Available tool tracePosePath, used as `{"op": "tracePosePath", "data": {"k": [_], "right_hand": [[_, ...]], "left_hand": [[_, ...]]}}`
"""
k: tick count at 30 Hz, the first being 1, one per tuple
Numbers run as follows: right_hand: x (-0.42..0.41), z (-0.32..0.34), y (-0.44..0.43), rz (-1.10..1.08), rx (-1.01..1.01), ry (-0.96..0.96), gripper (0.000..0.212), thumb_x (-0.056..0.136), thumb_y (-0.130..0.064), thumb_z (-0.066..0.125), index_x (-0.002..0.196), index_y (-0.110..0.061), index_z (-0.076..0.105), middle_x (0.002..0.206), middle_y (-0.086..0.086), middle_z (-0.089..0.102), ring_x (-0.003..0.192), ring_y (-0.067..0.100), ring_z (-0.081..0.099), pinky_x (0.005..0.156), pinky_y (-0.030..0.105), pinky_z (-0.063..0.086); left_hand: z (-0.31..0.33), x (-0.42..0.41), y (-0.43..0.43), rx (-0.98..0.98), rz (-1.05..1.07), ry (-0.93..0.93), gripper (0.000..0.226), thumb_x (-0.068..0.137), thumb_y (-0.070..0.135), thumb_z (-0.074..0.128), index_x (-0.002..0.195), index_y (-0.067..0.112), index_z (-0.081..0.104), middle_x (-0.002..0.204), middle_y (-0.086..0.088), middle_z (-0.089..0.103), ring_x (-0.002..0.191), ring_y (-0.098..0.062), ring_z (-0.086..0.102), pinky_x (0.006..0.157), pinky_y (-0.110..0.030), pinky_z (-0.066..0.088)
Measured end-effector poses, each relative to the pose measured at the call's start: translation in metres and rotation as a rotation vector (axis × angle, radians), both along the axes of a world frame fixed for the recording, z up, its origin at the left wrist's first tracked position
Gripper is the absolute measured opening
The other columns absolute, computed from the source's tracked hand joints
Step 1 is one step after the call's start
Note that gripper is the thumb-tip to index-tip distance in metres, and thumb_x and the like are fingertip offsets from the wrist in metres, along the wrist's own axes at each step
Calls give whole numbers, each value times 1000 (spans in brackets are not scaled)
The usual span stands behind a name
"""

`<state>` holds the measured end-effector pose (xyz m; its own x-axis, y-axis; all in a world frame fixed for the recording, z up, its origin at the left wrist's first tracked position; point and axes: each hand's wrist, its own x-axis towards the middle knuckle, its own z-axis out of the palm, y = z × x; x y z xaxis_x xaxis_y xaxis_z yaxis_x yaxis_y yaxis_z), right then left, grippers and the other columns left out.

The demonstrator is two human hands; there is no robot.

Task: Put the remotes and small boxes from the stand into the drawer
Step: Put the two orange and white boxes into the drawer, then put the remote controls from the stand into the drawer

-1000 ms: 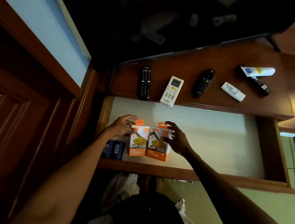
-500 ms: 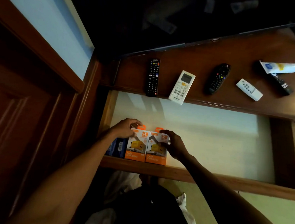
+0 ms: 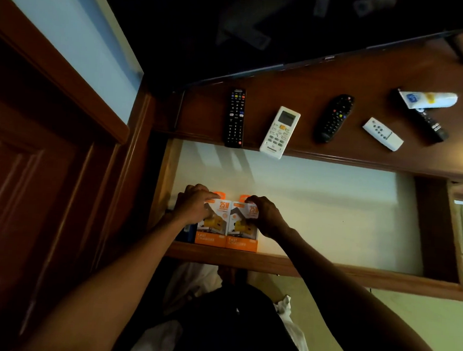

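at the drawer's (image 3: 300,266) front-left corner: left hand (image 3: 194,208) and right hand (image 3: 266,216) each grasp a 25w charger box, left box (image 3: 215,224), right box (image 3: 244,229), side by side, touching | step: seating boxes, likely | next: let go, reach past drawer for long black remote (image 3: 235,117), white ac remote (image 3: 280,132), three more remotes beyond
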<state>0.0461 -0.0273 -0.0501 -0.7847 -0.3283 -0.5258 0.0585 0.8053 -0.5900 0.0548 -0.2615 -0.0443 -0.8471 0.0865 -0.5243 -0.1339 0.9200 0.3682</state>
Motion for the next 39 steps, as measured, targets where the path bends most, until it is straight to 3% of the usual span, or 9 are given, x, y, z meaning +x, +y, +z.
{"op": "tracePosePath", "data": {"k": [4, 8, 11, 17, 25, 29, 33, 36, 39], "right_hand": [[-21, 32, 5, 90, 66, 35, 55, 83, -42, 71, 127, -16, 53, 126, 12, 58, 114, 32, 58, 91, 44, 50], [-55, 85, 18, -143, 10, 310, 36, 84, -59, 60, 96, -25, 64, 93, -3, 75, 82, 18, 70, 71, 40, 58], [-99, 112, 21, -331, -22, 498, 38, 86, -52, 63, 106, -19, 57, 98, 5, 75, 85, 28, 70, 68, 41, 57], [-162, 118, 8, -336, 247, 249, 89, 82, -63, 61, 148, -16, 23, 142, 21, 34, 126, 44, 43, 94, 49, 44], [-181, 94, -4, -332, 286, 192, 98, 82, -40, 72, 154, -23, 8, 148, 20, 30, 124, 43, 48, 95, 48, 46], [-172, 98, 8, -296, 151, 224, 102, 74, -40, 79, 153, -25, 15, 141, 22, 40, 119, 45, 51, 92, 48, 48], [-134, 104, 41, -256, -64, 280, 98, 71, -36, 82, 150, -24, 24, 133, 19, 50, 112, 40, 56, 87, 47, 53], [-90, 97, 79, -193, -90, 219, 101, 67, -35, 85, 149, -30, 27, 133, 15, 54, 110, 36, 58, 86, 42, 53], [-51, 83, 117, -146, -42, 130, 100, 70, -36, 82, 150, -36, 23, 125, 14, 56, 106, 36, 58, 84, 43, 53]], "left_hand": [[32, -10, 5, 67, 90, 112, 39, 86, 38, 68, 124, 34, 63, 132, 5, 57, 121, -20, 50, 93, -37, 44], [79, -58, 16, 283, 378, 421, 17, 92, 30, 62, 108, 26, 67, 106, 6, 71, 89, -16, 67, 73, -31, 54], [102, -110, 29, 356, 456, 481, 26, 93, 33, 62, 114, 18, 65, 105, -7, 71, 92, -27, 67, 73, -33, 50], [105, -176, 58, 358, 525, 256, 65, 93, 37, 62, 148, 14, 37, 145, -17, 45, 134, -35, 43, 105, -46, 41], [96, -205, 72, 267, 444, 189, 90, 88, 24, 72, 157, 24, 15, 163, -16, 11, 150, -34, 12, 118, -51, 19], [103, -195, 77, 259, 401, 156, 94, 86, 20, 73, 157, 25, 12, 161, -14, 18, 148, -33, 18, 117, -51, 23], [104, -160, 87, 322, 320, 145, 96, 80, 32, 76, 155, 34, 16, 151, -8, 37, 138, -29, 38, 107, -49, 42], [100, -116, 100, 452, 234, 33, 90, 82, 30, 76, 154, 37, 22, 138, -3, 47, 119, -20, 52, 91, -31, 48], [89, -80, 119, 408, 120, -20, 86, 80, 31, 76, 151, 41, 28, 131, -7, 52, 96, -19, 61, 80, -33, 56]]}}
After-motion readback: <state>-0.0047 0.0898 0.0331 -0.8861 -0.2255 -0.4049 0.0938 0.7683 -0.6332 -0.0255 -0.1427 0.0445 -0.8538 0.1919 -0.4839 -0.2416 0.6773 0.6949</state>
